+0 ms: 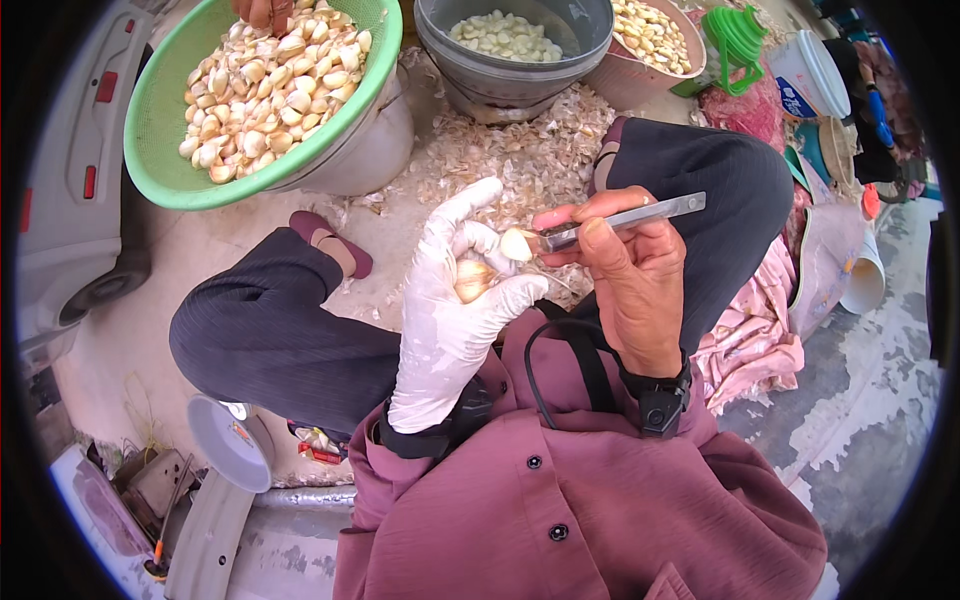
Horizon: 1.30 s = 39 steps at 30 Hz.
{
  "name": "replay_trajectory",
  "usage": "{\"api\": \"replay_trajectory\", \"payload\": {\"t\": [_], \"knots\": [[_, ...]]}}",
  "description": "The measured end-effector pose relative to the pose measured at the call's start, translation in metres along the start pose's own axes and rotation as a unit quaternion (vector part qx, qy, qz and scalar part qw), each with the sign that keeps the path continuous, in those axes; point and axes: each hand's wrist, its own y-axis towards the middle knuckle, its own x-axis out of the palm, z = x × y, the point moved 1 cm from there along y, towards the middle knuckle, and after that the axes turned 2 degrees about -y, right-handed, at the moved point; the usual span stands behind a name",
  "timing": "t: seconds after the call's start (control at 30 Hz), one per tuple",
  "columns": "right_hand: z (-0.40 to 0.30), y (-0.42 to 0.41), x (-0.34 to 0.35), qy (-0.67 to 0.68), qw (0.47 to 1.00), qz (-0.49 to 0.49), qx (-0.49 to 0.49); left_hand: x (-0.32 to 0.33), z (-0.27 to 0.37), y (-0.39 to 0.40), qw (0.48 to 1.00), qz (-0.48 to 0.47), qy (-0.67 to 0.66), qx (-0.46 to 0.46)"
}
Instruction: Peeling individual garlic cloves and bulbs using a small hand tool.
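My left hand [450, 300], in a thin white glove, cups an unpeeled garlic clove [473, 280] in its palm. A second, pale clove [516, 244] sits at its fingertips, against the tip of a small metal knife [652, 212]. My bare right hand [637, 277] grips this knife between thumb and fingers, its flat end sticking out to the right. Beyond my hands, unpeeled cloves [292, 97] fill a green mesh colander [142, 161] resting on a white bucket [375, 142]. Peeled cloves [506, 36] lie in a grey bucket [517, 71].
Another person's hand [262, 11] reaches into the colander. A pink tub [626, 79] of cloves stands beside the grey bucket, near a green funnel [733, 45]. Papery garlic skins [495, 154] cover the floor between my feet. A grey basin [229, 442] leans at lower left.
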Motion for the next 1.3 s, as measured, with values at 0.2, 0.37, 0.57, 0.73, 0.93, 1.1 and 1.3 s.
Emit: {"api": "replay_trajectory", "payload": {"t": [0.2, 0.37, 0.57, 0.73, 0.93, 1.1, 1.3], "knots": [[0.003, -0.003, 0.009, -0.070, 0.994, -0.047, -0.068, 0.001, 0.001, -0.005, 0.996, 0.079, 0.035, -0.015], [0.005, 0.016, -0.023, -0.118, 0.985, 0.091, -0.082, -0.004, 0.000, -0.004, 0.992, 0.103, 0.035, -0.060], [0.005, 0.014, -0.033, -0.185, 0.980, 0.037, -0.057, -0.006, 0.002, 0.003, 0.994, 0.104, 0.009, -0.026], [0.010, 0.012, -0.028, -0.096, 0.994, -0.013, -0.057, 0.007, 0.007, 0.017, 0.996, 0.087, 0.004, -0.004], [0.040, 0.014, -0.047, -0.084, 0.995, 0.062, -0.008, 0.033, 0.080, 0.115, 0.980, 0.033, 0.115, 0.157], [0.037, 0.006, -0.047, -0.066, 0.994, 0.082, 0.024, 0.027, 0.083, 0.173, 0.990, -0.040, 0.063, 0.121], [0.026, 0.010, -0.051, -0.011, 0.996, 0.083, -0.012, -0.001, 0.025, 0.116, 0.971, -0.082, -0.219, -0.043]]}}
